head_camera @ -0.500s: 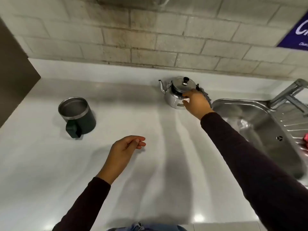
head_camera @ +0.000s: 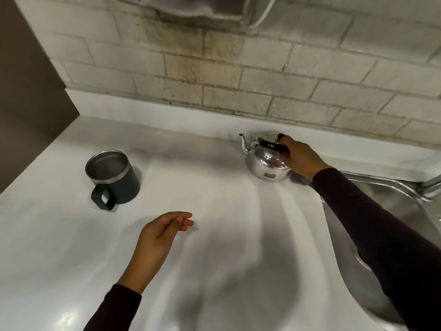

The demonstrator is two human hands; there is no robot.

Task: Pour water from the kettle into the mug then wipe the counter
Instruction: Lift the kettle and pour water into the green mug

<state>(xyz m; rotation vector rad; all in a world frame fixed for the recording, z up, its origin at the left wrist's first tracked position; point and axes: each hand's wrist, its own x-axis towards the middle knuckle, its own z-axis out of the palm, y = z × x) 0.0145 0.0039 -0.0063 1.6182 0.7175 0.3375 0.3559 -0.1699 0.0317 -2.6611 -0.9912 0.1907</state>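
Wall: pale grey brick wall point(head_camera: 274, 84), stained dark near the top
Left: flat brown panel point(head_camera: 26, 91)
Desk: glossy white desk point(head_camera: 214, 235)
Right: stainless steel sink point(head_camera: 386, 204)

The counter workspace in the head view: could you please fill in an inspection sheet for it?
Surface: white counter, bare and shadowed; no spill seen.
Job's things: steel kettle near the back wall, spout pointing left; dark mug upright at left, handle toward the viewer, contents cannot be told. No wiping cloth seen.
Clutter: a dark item behind the right wrist, unclear.
Grippers: right hand closed on the kettle's black handle; left hand loosely curled over the counter, holding nothing.
Cables: a pale line at the top of the wall, possibly a cord.
Surroundings: brick wall, stained; steel sink at right; dark panel at left.
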